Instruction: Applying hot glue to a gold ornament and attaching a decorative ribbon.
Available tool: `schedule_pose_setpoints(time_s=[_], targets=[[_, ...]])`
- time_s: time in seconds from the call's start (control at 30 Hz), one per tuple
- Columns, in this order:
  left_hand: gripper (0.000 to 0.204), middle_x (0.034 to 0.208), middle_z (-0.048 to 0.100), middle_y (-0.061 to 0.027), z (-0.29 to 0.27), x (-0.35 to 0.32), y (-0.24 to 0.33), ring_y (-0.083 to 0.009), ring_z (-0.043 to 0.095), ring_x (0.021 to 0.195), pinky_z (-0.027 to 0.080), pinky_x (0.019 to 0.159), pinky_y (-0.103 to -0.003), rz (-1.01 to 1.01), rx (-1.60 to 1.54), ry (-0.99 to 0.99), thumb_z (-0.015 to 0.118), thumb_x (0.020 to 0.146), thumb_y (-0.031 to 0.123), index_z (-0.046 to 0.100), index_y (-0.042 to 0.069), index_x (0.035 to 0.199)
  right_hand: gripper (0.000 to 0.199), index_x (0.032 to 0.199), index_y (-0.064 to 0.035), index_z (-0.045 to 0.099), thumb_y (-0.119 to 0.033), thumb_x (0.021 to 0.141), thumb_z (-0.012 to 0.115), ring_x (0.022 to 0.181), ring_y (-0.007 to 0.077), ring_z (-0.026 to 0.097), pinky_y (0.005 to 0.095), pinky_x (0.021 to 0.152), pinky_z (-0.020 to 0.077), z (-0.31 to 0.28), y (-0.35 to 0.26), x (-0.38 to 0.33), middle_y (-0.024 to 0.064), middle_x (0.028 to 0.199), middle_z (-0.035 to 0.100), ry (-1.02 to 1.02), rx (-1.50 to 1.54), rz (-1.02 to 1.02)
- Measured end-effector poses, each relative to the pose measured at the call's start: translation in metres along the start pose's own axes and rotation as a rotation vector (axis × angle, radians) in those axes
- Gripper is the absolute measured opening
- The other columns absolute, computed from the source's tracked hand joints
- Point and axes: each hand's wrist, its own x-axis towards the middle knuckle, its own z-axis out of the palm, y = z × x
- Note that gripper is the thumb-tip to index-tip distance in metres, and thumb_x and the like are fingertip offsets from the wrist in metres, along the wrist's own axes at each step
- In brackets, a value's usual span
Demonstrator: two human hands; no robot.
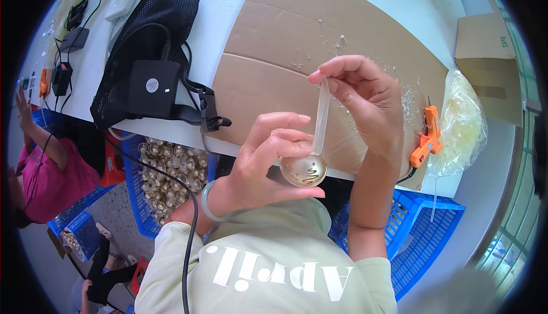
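Observation:
In my left hand (251,154) is a round gold Christmas bauble (303,171) with dark squiggles and small stars on it. My thumb is under it and my fingers are over its top. A pale translucent ribbon (322,114) rises from the top of the bauble. Its upper end is pinched between the thumb and fingertips of my right hand (365,100). Whether the ribbon is fixed to the bauble cannot be made out. Both hands are above the near part of a brown cardboard sheet (257,91) on the white table.
An orange glue gun (428,137) lies at the sheet's right edge, beside a clear plastic bag (462,125). Clear scraps litter the cardboard. A blue crate (140,200) of baubles stands below left, another blue crate (425,222) right. A black mesh bag (154,40) lies left. Another person (57,171) is far left.

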Motion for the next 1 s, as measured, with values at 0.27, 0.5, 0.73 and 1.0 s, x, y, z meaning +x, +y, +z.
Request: schedule_pose_setpoints(time_s=[0.27, 0.5, 0.73, 1.0], targets=[[0.061, 0.113, 0.059, -0.0173, -0.004, 0.004, 0.012, -0.0290, 0.067, 0.098, 0.059, 0.083, -0.038, 0.052, -0.011, -0.175, 0.093, 0.060, 0.016, 0.057, 0.002, 0.107, 0.016, 0.103, 0.0010, 0.063, 0.007, 0.088, 0.061, 0.091, 0.0140, 0.065, 0.0261, 0.082, 0.0515, 0.018, 0.005, -0.011, 0.0086, 0.096, 0.069, -0.165, -0.146, 0.034], [0.064, 0.110, 0.060, -0.0167, -0.006, -0.003, -0.005, -0.0291, 0.068, 0.101, 0.060, 0.082, -0.038, -0.023, -0.052, -0.053, 0.094, 0.059, 0.014, 0.056, 0.002, 0.108, 0.014, 0.101, -0.0016, 0.062, -0.006, 0.089, 0.067, 0.080, 0.0124, 0.057, 0.0251, 0.072, 0.0475, -0.015, 0.014, -0.083, 0.0045, 0.097, 0.063, 0.691, -0.861, -0.154], [0.062, 0.110, 0.059, -0.0167, 0.001, 0.004, -0.009, -0.0275, 0.067, 0.104, 0.062, 0.077, -0.032, -0.131, -0.082, -0.010, 0.094, 0.059, 0.011, 0.055, 0.002, 0.107, 0.039, 0.113, 0.0004, 0.057, -0.030, 0.091, 0.070, 0.081, 0.0130, 0.057, 0.0253, 0.074, 0.0479, -0.104, 0.031, -0.146, 0.0056, 0.097, 0.062, 1.170, -1.174, 0.314], [0.065, 0.117, 0.052, -0.0154, 0.000, 0.003, -0.016, -0.0337, 0.062, 0.112, 0.059, 0.089, -0.037, -0.223, -0.192, -0.007, 0.091, 0.061, 0.001, 0.053, 0.001, 0.113, 0.040, 0.120, 0.0049, 0.054, -0.020, 0.091, 0.067, 0.087, 0.0138, 0.060, 0.0262, 0.074, 0.0488, -0.136, 0.062, -0.157, 0.0122, 0.107, 0.061, 1.171, -0.527, 0.110]])
